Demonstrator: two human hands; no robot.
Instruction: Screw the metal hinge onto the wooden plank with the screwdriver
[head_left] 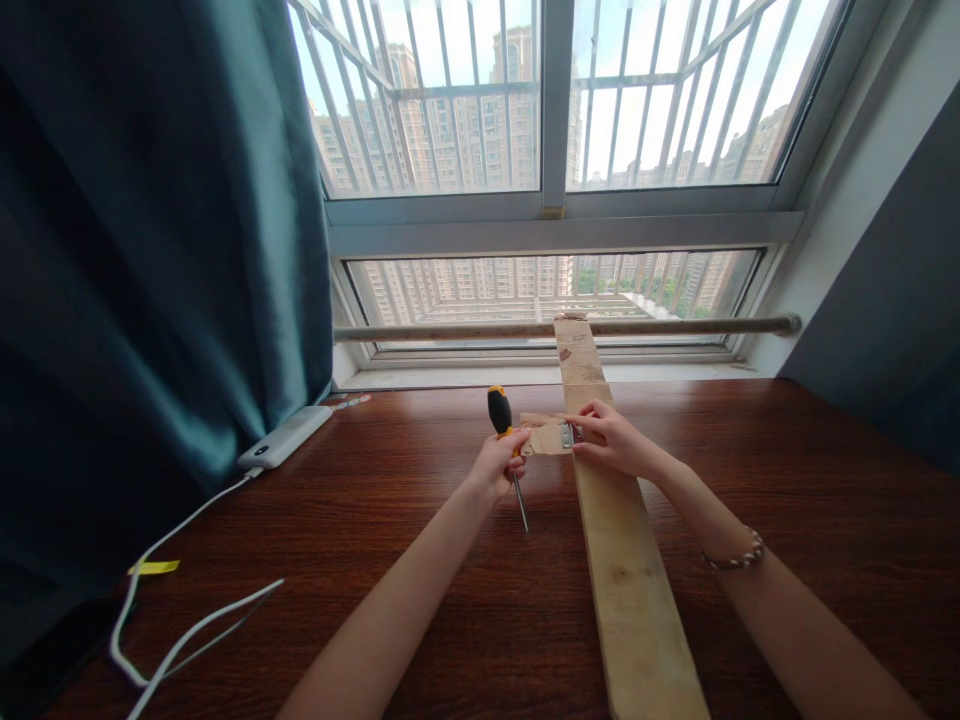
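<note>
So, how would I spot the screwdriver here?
Below the window, find the dark reddish tabletop with a long pale plank. Just left of the plank, the left hand holds the screwdriver, its thin shaft on the near side. Its black and yellow handle stands out from the small pale board.

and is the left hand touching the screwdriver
Touching: the head view shows the left hand gripping the screwdriver, which sticks out above and below the hand.

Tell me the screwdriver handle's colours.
Black with yellow-orange parts: the screwdriver handle shows in the head view, the only one here.
</note>
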